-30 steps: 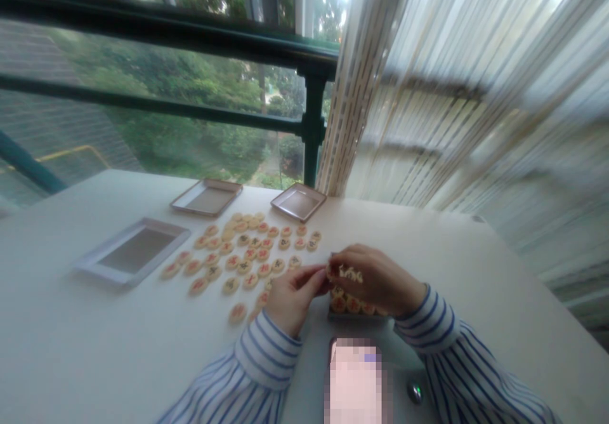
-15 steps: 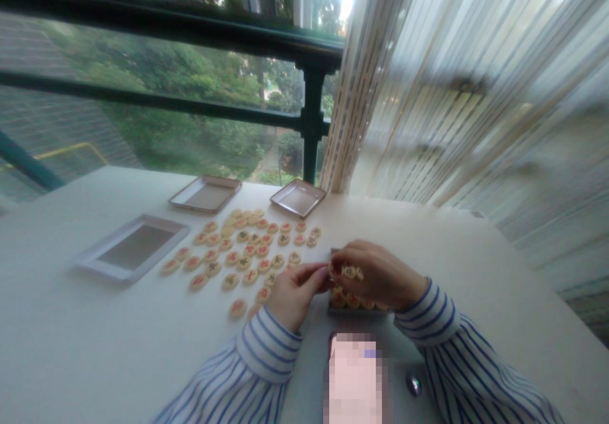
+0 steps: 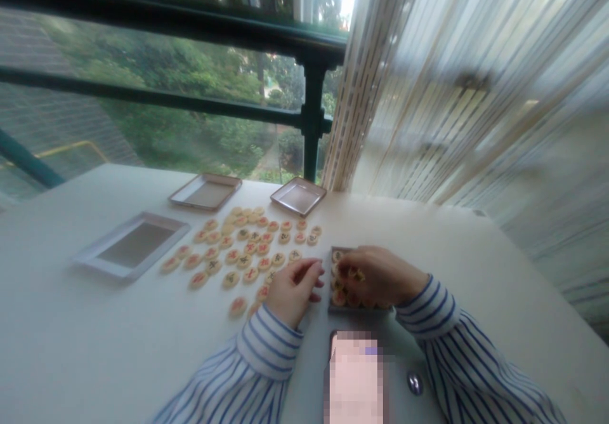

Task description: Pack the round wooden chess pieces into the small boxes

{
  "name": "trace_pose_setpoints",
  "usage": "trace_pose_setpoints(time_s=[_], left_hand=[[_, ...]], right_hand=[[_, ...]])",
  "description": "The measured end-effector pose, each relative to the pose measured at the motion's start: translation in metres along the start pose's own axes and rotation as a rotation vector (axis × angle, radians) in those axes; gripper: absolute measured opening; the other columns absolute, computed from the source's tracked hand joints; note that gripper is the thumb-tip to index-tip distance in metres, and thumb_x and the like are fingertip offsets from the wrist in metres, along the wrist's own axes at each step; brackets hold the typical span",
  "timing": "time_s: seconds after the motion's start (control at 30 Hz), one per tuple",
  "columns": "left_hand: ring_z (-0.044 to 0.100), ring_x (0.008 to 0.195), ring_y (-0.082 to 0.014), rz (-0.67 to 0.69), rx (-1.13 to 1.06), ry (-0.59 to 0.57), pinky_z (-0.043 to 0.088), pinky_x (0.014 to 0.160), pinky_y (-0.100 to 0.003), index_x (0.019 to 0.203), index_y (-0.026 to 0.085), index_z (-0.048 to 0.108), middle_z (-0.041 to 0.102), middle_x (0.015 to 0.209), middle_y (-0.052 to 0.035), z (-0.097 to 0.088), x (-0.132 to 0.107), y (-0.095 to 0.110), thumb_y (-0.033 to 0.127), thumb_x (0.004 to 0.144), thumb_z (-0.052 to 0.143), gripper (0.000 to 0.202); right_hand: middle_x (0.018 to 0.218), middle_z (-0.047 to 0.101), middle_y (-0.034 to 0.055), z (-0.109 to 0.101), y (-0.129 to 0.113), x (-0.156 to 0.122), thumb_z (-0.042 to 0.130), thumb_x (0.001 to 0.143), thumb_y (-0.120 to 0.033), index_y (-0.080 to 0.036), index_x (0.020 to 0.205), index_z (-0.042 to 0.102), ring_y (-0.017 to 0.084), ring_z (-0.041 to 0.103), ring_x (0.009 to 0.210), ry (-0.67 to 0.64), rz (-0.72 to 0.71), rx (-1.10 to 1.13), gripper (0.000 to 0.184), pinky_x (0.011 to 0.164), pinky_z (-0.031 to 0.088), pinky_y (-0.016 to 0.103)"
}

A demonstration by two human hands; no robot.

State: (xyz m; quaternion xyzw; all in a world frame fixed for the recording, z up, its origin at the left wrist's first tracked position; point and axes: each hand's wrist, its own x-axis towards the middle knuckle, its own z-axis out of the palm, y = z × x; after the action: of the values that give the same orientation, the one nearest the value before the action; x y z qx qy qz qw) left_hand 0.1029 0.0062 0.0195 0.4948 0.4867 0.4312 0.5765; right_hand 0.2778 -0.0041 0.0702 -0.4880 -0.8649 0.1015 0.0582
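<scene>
Several round wooden chess pieces (image 3: 242, 246) with red and black characters lie spread on the white table (image 3: 95, 322). A small tray (image 3: 333, 306) in front of me holds more pieces in rows. My right hand (image 3: 380, 275) rests over this tray, fingers curled down and pinched on a piece (image 3: 354, 274). My left hand (image 3: 292, 287) sits just left of the tray with its fingers loosely curled on the table, nothing visible in them.
Three shallow trays stand further back: a white one (image 3: 130, 246) at the left, a brown one (image 3: 205, 192) behind, another brown one (image 3: 298, 197) near the window post. A blurred-out object (image 3: 354, 379) and a small metal knob (image 3: 415, 383) lie near me. Curtains hang at the right.
Both hands have come down from holding pieces together above the tray. The right hand has lowered onto the tray and the left hand has drawn apart to the table beside it.
</scene>
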Motion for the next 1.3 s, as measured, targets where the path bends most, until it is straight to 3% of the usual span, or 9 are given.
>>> trace_pose_setpoints(time_s=[0.4,0.97,1.3], left_hand=[[0.06,0.053,-0.0133,0.041,0.134,0.03,0.042,0.031,-0.015,0.085,0.014,0.064,0.065,0.066,-0.0058,0.001,0.004,-0.016,0.033,0.066,0.059,0.027],[0.061,0.058,-0.0153,0.027,0.241,-0.031,0.046,0.035,-0.02,0.09,0.015,0.063,0.065,0.071,-0.0062,0.001,0.001,-0.015,0.033,0.07,0.054,0.028],[0.057,0.048,-0.0119,0.052,0.295,-0.048,0.045,0.036,-0.02,0.091,0.015,0.062,0.062,0.062,-0.0019,-0.001,0.003,-0.018,0.032,0.072,0.052,0.028]], right_hand=[[0.08,0.064,0.0035,0.005,0.003,0.002,0.052,0.077,-0.027,-0.021,0.08,0.063,0.014,0.056,0.071,-0.05,-0.019,-0.025,0.013,0.061,0.036,0.023],[0.075,0.062,0.002,0.011,0.007,0.004,0.051,0.076,-0.025,-0.021,0.074,0.062,0.013,0.054,0.067,-0.042,-0.024,-0.007,0.012,0.057,0.033,0.022],[0.079,0.062,0.0025,0.005,0.003,0.006,0.048,0.078,-0.025,-0.02,0.081,0.062,0.012,0.053,0.068,-0.154,0.006,-0.02,0.016,0.059,0.033,0.021]])
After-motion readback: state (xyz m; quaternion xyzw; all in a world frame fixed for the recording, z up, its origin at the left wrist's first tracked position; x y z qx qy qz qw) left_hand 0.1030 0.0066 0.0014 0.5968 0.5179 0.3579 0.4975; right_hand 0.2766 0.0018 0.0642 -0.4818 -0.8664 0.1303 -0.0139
